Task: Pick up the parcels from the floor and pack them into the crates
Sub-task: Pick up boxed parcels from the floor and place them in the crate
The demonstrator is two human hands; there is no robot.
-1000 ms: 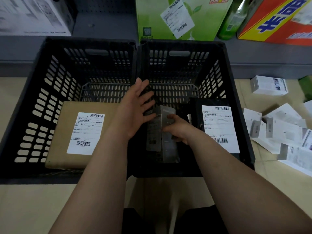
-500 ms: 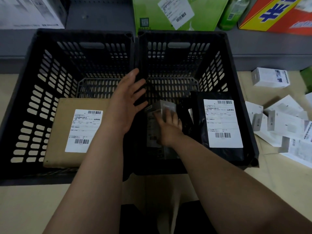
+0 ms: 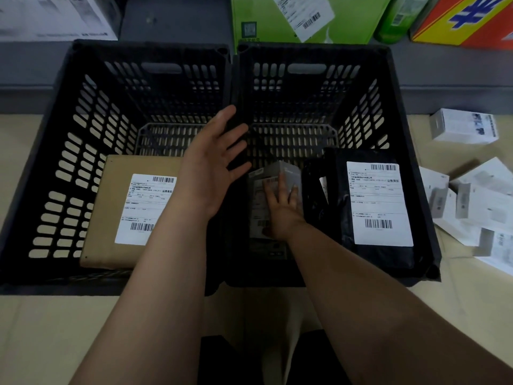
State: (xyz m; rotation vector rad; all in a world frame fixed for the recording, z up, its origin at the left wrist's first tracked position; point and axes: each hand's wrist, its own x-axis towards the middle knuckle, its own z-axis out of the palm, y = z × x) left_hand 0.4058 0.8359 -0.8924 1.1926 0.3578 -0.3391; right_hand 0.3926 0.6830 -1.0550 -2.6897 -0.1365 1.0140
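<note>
Right hand (image 3: 280, 215) went from clutching the grey box (image 3: 256, 201) to lying flat on it, so no real grip now, fingers straight and pressing down. Box sits on the right crate (image 3: 311, 45) bottom, under the palm, just beside the black bag (image 3: 333, 212). Left hand (image 3: 211, 168) hovers spread above that crate's left wall.
</note>
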